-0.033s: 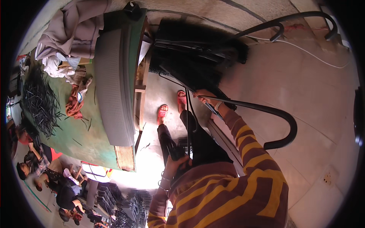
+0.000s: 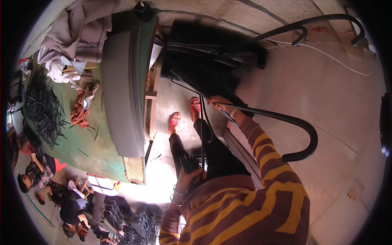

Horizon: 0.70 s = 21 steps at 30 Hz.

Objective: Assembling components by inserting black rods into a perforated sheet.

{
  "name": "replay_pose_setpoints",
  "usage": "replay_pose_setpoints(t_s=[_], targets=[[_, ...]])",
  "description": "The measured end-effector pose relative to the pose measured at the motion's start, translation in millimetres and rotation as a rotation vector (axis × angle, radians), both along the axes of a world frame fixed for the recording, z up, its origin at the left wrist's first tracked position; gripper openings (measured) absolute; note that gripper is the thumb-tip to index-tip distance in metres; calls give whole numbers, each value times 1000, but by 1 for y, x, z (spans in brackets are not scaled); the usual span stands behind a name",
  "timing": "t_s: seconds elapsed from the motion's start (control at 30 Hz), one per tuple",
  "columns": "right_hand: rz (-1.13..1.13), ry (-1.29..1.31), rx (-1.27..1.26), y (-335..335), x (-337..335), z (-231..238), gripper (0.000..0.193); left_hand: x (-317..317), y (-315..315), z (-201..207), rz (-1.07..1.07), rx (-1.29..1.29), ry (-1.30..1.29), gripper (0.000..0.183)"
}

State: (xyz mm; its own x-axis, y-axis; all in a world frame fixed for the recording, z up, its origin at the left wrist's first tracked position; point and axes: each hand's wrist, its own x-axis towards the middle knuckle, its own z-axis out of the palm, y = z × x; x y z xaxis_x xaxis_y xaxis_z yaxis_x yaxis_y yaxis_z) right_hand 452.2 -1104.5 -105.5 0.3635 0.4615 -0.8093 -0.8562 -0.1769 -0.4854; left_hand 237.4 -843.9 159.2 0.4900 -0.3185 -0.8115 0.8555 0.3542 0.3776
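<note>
A black tubular frame (image 2: 296, 119) with a hooked end slants across in front of me, its curved part over the pale floor at the right. My right hand (image 2: 220, 101) is closed round the frame's black bars, beside a dark panel-like part (image 2: 192, 79). Close to my waist, my left hand (image 2: 191, 176) grips a black bar (image 2: 187, 163); its far end is hard to make out against my dark trousers. A thin upright black rod (image 2: 202, 134) runs between the two hands. What exactly the frame belongs to does not show.
Left stands a green-topped table (image 2: 81, 147) bearing stacked grey perforated sheets (image 2: 122, 94), thin black strips (image 2: 43, 108) and cloths (image 2: 79, 108). More black frames (image 2: 212, 45) lie ahead; other frames (image 2: 143, 220) stand lower left, near several people (image 2: 75, 208). A white cable (image 2: 326, 55) crosses the right floor.
The hooked end of the frame has shifted very slightly left. Both hands keep their grip in the same places.
</note>
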Motion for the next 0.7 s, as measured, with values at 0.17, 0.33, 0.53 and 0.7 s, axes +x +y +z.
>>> replay_pose_setpoints(t_s=[0.17, 0.33, 0.53, 0.7], targets=[[166, -23, -93, 15, 41, -13, 27, -4, -1, 0, 24, -6, 36, 17], [262, -100, -93, 28, 66, -20, 26, 1, 2, -3, 84, -60, 30, 16], [215, -253, -73, 12, 73, -56, 24, 17, -15, -4, 88, -60, 0, 18], [299, -242, 18, 26, 86, -63, 23, 35, -19, 0, 115, -81, -23, 16]])
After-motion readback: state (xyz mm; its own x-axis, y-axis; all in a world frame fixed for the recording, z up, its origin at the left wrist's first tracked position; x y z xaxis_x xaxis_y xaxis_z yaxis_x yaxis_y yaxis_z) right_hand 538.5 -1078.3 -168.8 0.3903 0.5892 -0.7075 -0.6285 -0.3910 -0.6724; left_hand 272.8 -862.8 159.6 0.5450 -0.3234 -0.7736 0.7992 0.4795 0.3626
